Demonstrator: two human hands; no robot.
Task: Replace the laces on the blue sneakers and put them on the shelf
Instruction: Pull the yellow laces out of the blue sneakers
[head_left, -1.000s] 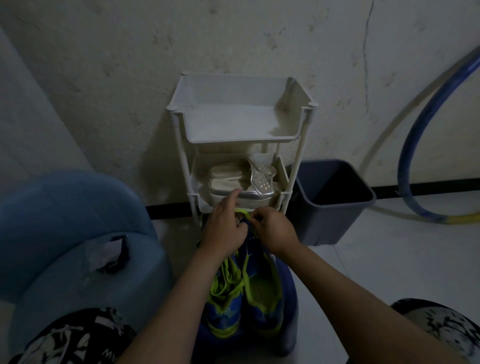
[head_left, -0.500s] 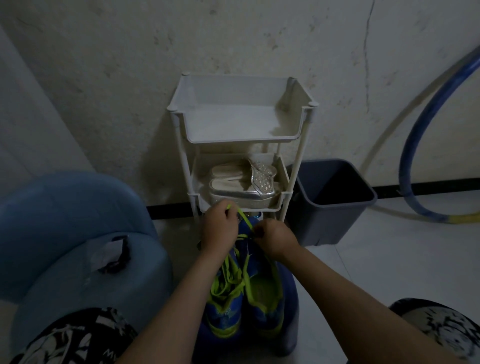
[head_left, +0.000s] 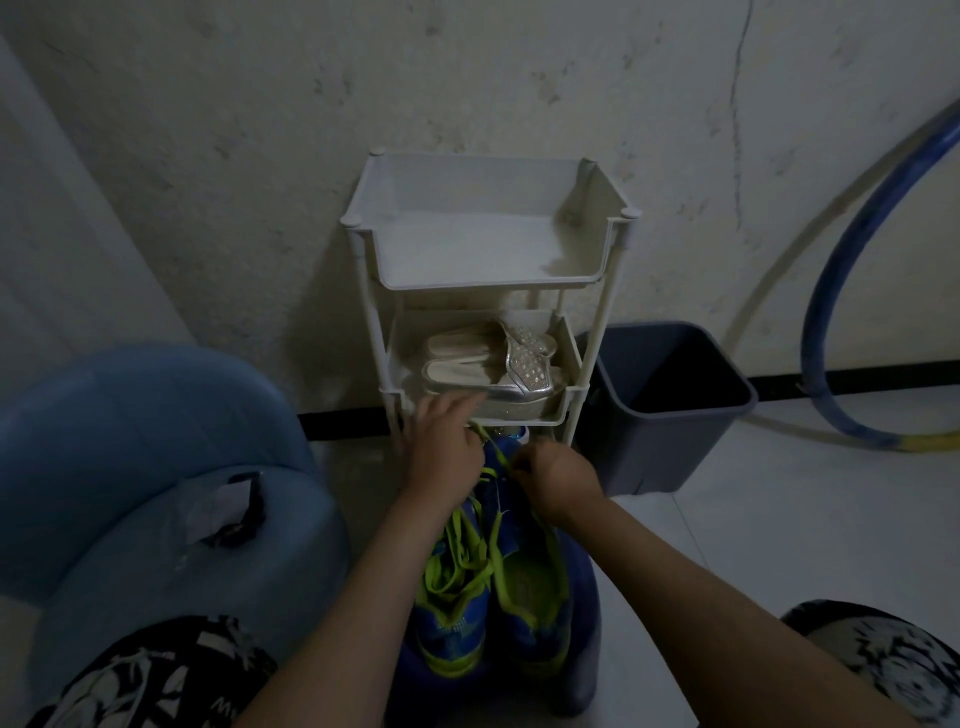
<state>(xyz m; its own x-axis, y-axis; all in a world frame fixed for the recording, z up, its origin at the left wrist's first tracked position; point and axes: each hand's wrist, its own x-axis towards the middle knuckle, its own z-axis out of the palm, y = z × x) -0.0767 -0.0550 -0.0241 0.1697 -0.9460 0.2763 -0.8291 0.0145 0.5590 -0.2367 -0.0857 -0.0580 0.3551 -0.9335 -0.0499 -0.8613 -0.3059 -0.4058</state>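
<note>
Looking down, we face a pale floor (head_left: 779, 530) and a cracked wall (head_left: 260, 156), a white shelf (head_left: 488, 284) at centre and a dark bin (head_left: 675, 452) to its right. Our left hand (head_left: 441, 452) is blurred, fingers stretched forward; whether it grips the lace (head_left: 489, 458) we cannot tell. Our right hand (head_left: 558, 480) pinches that lace. The blue sneakers (head_left: 524, 597), trimmed lime green, sit side by side at lower centre, toes hidden under our hands.

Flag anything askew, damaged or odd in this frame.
A long crack runs down the wall right of the shelf. The label on the blue water jug at left is torn and peeling. Nothing else stands out.
</note>
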